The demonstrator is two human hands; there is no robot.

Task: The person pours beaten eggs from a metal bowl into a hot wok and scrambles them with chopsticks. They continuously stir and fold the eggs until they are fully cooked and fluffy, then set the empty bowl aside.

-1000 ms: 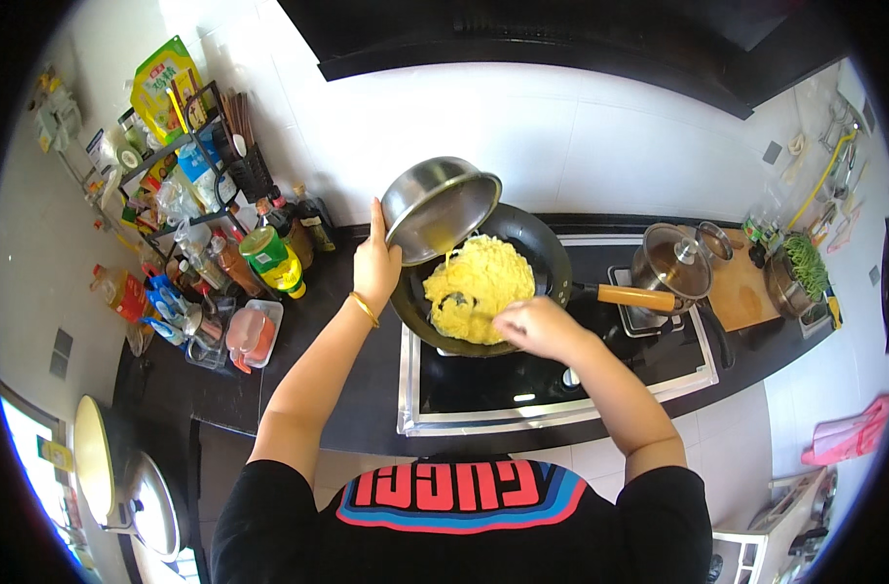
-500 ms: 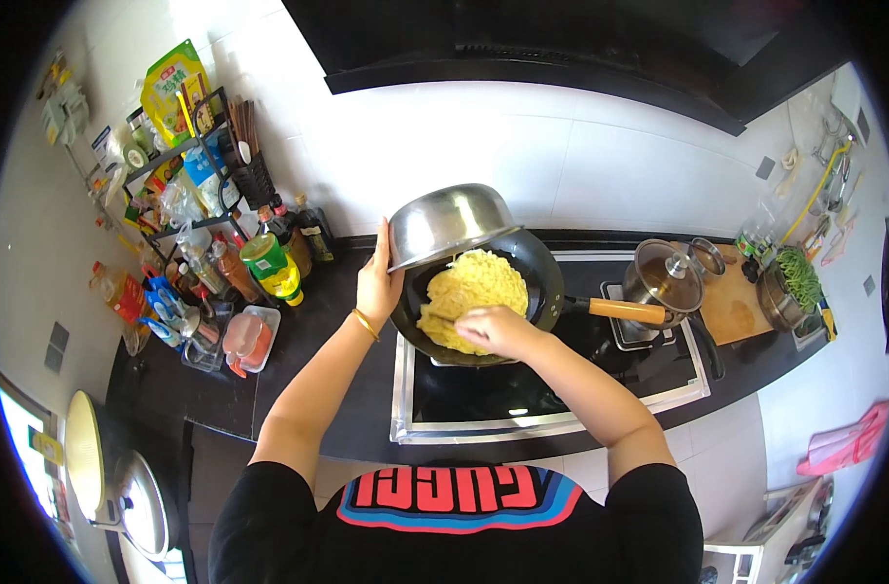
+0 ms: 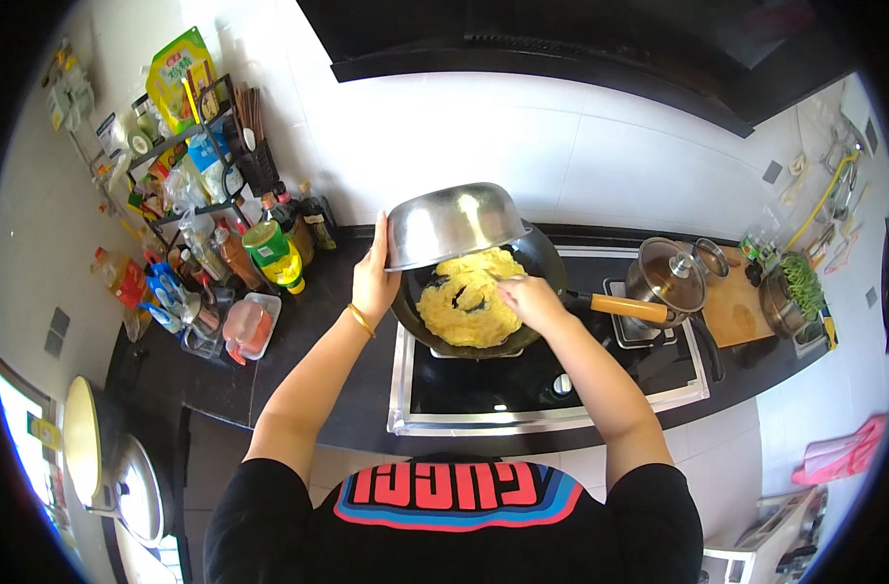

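Change: since half a second ago the steel bowl (image 3: 451, 224) is tipped further, its mouth now turned almost fully down over the wok (image 3: 479, 292), and the yellow egg (image 3: 467, 297) spreads wider across the pan.
Left hand (image 3: 373, 279): fingers wrapped round the bowl's left rim, thumb toward the person, holding it tilted above the wok's far-left edge; a gold bangle (image 3: 360, 319) sits on the wrist just behind them.
Right hand (image 3: 529, 298): fingers curled over the right part of the egg; whatever they may hold is hidden, so I cannot tell their grip.
Steel bowl: above and just beyond the right fingers, its rim overlapping the wok's rim.
Egg: directly under and left of the right fingers, lying in the wok, with dark gaps of pan showing through.
Wok: black, on the stove (image 3: 522, 384); its wooden handle (image 3: 627, 308) runs off to the right of the right fingers.
Lidded pot (image 3: 666, 275): on the stove beyond the handle's end, well right of the right fingers.
Cutting board (image 3: 740, 307): further right on the dark tabletop (image 3: 298, 331).
Bottles (image 3: 274, 255): clustered on the tabletop left of the left fingers, near a wire rack (image 3: 186, 146).
Plastic box (image 3: 251, 324): on the tabletop, left of the left wrist.
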